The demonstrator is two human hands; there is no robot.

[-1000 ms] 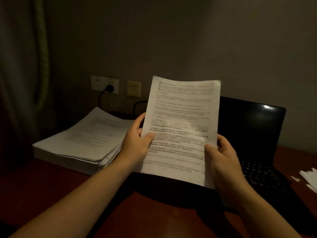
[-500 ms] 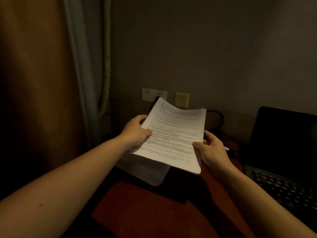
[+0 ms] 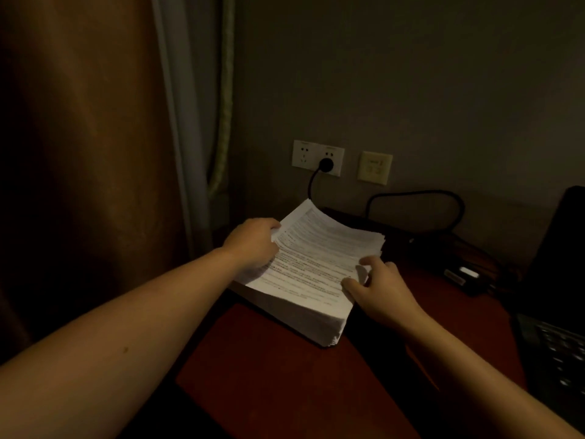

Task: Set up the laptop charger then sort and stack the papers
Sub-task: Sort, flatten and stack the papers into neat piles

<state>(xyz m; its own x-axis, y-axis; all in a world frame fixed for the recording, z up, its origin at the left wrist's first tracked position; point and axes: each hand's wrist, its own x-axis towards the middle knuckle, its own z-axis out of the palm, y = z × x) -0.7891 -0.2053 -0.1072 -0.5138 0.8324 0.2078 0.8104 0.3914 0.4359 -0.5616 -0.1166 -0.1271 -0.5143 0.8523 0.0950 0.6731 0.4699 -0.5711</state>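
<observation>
A thick stack of white papers (image 3: pixel 304 315) lies on the red-brown desk (image 3: pixel 269 375) below the wall socket. A printed sheet (image 3: pixel 316 258) lies on top of it, its far left corner still curled up. My left hand (image 3: pixel 253 243) grips the sheet's left edge, fingers curled over it. My right hand (image 3: pixel 376 288) rests at the right edge with thumb and fingertips touching the top. The black charger plug (image 3: pixel 326 164) sits in the socket, and its cable (image 3: pixel 414 194) loops along the wall toward the dark laptop (image 3: pixel 563 280) at the right.
A brown curtain (image 3: pixel 88 153) hangs close on the left. A yellowish wall plate (image 3: pixel 375 167) is beside the socket. A dark block with a pale label (image 3: pixel 462 275), perhaps the charger brick, lies between stack and laptop. The laptop keyboard (image 3: pixel 557 353) fills the lower right.
The sheet was held up before the laptop, then carried left and lowered onto the stack. My right hand's grip has loosened to a touch on the edge.
</observation>
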